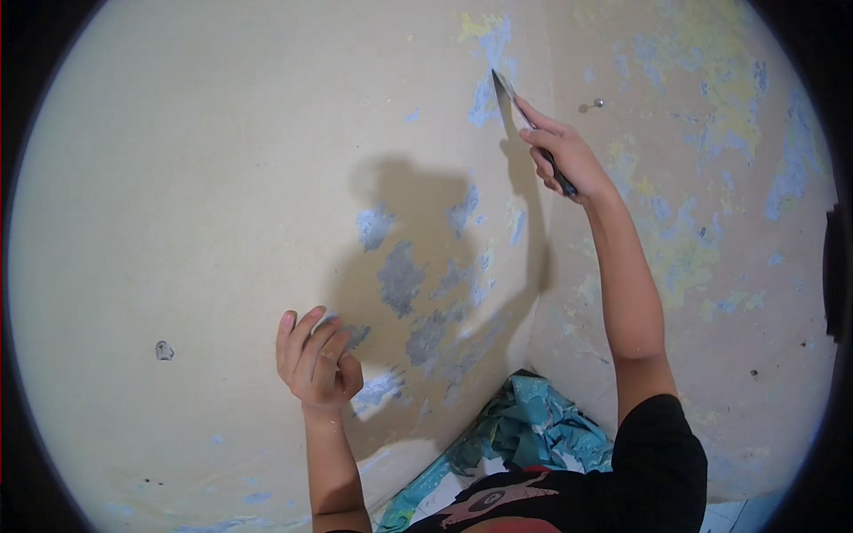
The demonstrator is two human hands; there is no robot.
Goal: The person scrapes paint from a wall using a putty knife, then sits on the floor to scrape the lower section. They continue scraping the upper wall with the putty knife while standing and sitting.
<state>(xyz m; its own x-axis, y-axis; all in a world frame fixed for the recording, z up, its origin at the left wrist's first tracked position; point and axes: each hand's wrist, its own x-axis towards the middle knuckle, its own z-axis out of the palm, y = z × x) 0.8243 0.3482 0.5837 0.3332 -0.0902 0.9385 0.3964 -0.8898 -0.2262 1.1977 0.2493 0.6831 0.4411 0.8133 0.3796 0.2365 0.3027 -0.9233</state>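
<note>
My right hand [573, 158] grips a putty knife [505, 89] by its dark handle, fingers wrapped round it. The blade points up, its tip over a blue and yellow patch [484, 107] near the top of the left wall [222, 178], close to the corner. Lower down, my left hand [317, 362] is raised in front of the same wall, holding nothing, its fingers loosely bent and apart. Beside it, blue-grey patches [402, 280] show where the pale coating is gone. My shadow falls across these patches.
On the right wall [613, 293] are more yellow and blue patches, and a small round-headed metal peg [598, 104] sticks out. A small clear fixture [164, 351] sits on the left wall. Crumpled teal sheeting [533, 426] fills the floor corner, with pale scraps on it.
</note>
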